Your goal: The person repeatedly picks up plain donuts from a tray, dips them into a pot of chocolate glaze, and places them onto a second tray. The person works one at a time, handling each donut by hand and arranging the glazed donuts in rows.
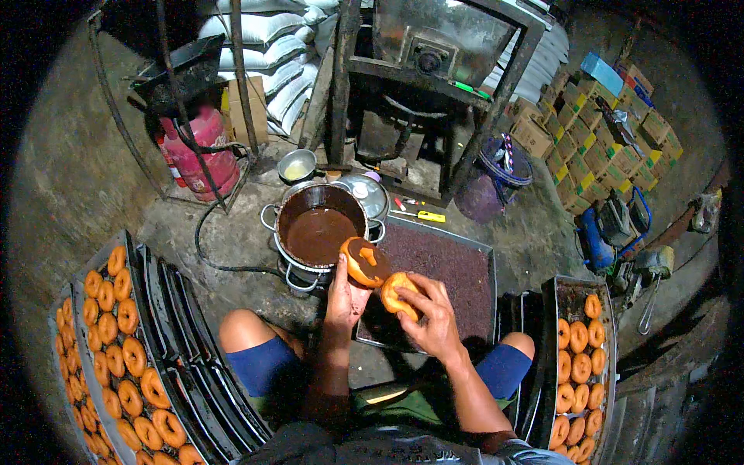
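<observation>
My left hand (347, 299) holds a doughnut (365, 263) whose upper face is partly coated in chocolate. It is tilted beside the right rim of a metal pot (321, 224) of melted chocolate. In my right hand (429, 311) is a second doughnut (401, 295), its visible side uncoated, close to the lower right edge of the first; whether the two touch I cannot tell. Below and to the right of both hands lies a large metal tray (444, 279) spread with dark brown sprinkles.
Trays of plain doughnuts stand at left (129, 360) and right (580, 372), beside stacked black trays (192, 349). A glass lid (366, 195), a small bowl (297, 165) and a yellow-handled screwdriver (429, 216) lie beyond the pot. A pink gas cylinder (203, 157) has a hose running towards the pot.
</observation>
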A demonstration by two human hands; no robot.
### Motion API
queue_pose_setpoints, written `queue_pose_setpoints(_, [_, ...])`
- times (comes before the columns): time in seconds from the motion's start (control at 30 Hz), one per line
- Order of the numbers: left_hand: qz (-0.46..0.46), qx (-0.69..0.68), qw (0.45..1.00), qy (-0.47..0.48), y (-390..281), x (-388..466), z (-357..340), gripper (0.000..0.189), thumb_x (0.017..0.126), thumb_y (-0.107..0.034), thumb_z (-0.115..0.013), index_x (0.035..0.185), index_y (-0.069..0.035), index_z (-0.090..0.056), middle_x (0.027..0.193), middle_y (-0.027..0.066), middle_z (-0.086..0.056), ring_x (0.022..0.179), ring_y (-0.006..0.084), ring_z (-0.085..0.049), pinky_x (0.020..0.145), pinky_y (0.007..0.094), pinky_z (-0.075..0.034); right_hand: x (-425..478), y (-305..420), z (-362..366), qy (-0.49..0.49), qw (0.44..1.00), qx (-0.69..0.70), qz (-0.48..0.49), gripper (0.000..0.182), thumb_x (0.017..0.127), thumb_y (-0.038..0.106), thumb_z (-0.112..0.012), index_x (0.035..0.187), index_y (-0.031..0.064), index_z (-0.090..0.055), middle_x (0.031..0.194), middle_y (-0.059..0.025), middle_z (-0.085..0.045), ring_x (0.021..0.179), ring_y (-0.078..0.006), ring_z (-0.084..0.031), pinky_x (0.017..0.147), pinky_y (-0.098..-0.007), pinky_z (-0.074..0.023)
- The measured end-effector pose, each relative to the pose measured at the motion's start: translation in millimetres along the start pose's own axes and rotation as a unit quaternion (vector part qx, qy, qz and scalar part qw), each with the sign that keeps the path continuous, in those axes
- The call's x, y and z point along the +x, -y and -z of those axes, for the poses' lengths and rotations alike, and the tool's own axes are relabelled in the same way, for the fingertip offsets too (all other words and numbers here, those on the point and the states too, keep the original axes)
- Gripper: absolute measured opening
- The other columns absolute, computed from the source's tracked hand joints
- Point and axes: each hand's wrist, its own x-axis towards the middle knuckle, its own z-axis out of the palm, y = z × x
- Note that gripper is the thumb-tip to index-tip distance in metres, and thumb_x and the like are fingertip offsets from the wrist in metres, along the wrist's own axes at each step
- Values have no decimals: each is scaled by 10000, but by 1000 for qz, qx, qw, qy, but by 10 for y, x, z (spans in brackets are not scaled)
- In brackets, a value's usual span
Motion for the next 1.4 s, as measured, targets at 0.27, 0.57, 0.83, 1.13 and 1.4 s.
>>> queue_pose_setpoints(0.27, [62,-29,997,-19,-31,-2,-53,494,1021,-406,-367,1382,-69,-387,1362,119,-469,1278,250,-445,1102,433,-329,20,-60,5,-56,992,-40,-101,395,709,75,-699,1102,74,-668,1211,-163,-570,1088,-347,-533,951,-429,-446])
queue_pose_setpoints(0.57, [165,68,984,18,86,-80,-28,434,1040,-272,-352,1365,11,-393,1358,128,-484,1259,230,-475,1070,406,-366,469,-310,-93,-106,985,46,-128,329,780,90,-699,1099,21,-659,1173,-165,-610,1080,-300,-599,941,-368,-466])
queue_pose_setpoints(0.83, [156,58,984,59,102,38,168,499,1024,-410,-353,1383,-66,-394,1337,125,-497,1230,244,-494,1070,420,-368,30,-97,-126,0,1000,15,3,406,690,116,-752,1087,85,-673,1222,-163,-550,1131,-355,-520,964,-428,-437])
queue_pose_setpoints(1.13, [132,120,984,-2,139,51,131,447,1028,-306,-385,1380,-30,-396,1330,127,-498,1225,242,-493,1057,415,-381,-40,-337,-91,-104,981,115,-118,385,759,118,-712,1129,49,-633,1207,-140,-570,1137,-293,-549,965,-384,-442])
queue_pose_setpoints(1.4, [143,501,839,160,147,-30,100,539,896,-141,-624,1391,-27,-443,1249,100,-548,997,131,-552,871,271,-464,-34,-1391,-283,-144,529,764,-339,451,941,326,-521,1320,100,-431,1350,-137,-505,1229,-340,-502,1011,-546,-407])
